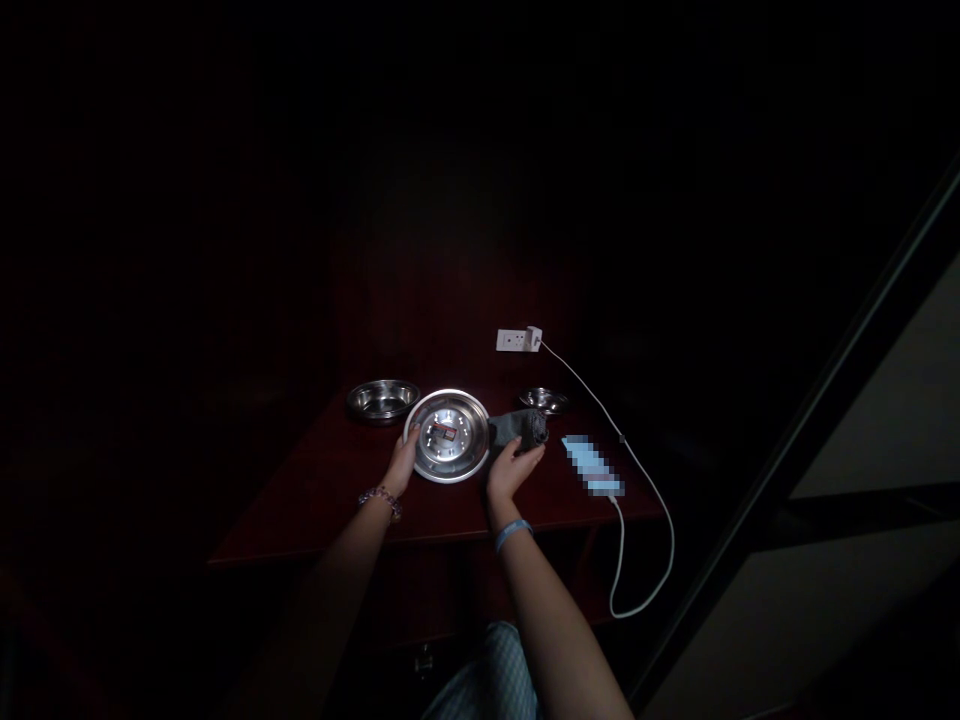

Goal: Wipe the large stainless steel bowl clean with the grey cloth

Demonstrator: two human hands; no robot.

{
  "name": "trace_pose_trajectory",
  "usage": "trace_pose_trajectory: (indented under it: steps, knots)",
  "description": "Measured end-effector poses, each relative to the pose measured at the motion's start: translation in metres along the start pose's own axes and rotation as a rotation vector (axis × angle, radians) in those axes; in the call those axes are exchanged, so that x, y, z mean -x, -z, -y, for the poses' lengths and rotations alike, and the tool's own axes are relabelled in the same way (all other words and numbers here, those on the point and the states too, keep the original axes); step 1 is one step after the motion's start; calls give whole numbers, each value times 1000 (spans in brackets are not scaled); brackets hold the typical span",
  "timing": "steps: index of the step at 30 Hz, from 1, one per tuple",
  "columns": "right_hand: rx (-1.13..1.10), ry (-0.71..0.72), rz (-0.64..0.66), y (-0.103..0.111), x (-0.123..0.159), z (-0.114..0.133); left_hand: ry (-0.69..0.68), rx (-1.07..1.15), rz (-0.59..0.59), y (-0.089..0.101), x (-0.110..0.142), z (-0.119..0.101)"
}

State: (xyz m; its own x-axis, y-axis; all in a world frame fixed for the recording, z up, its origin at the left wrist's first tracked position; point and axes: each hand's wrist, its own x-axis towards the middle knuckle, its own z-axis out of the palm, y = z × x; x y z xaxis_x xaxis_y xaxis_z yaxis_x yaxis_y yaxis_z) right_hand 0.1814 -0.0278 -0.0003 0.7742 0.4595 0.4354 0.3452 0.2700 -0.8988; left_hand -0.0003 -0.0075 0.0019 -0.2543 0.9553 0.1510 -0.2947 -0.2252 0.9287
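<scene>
My left hand [403,465] grips the left rim of a shiny round stainless steel dish [466,455], tilted toward me above the table. A small red and dark label lies at the middle of its inside. In my right hand [512,472] is a dark grey cloth [517,430], bunched at its right end and reaching to the dish's right rim. Whether the cloth goes behind the rim, I cannot tell.
Another steel dish [383,402] sits at the back left of the dark red table [315,510], and a smaller steel bowl [544,402] at the back right. A blurred-out phone [592,465] lies right, its white cable [671,540] looping past the table edge to a wall socket [511,341].
</scene>
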Motion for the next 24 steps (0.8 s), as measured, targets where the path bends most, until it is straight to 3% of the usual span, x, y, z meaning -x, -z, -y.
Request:
trace_pose_trajectory:
  steps: [3, 6, 9, 14, 24]
  knots:
    - [3, 7, -77, 4, -2, -1, 0, -9, -12, 0, 0, 0]
    - [-19, 119, -72, 9, 0, 4, -1, -9, -8, 0, 0, 0]
    - [-47, 178, 65, 10, 3, 11, 0, 1, -11, -1, 1, -1]
    - [-88, 149, 325, 8, 11, 18, -1, 9, -10, -1, 0, 0]
    - [-94, 257, 469, 3, 18, 21, 23, -19, -25, -1, -3, 2]
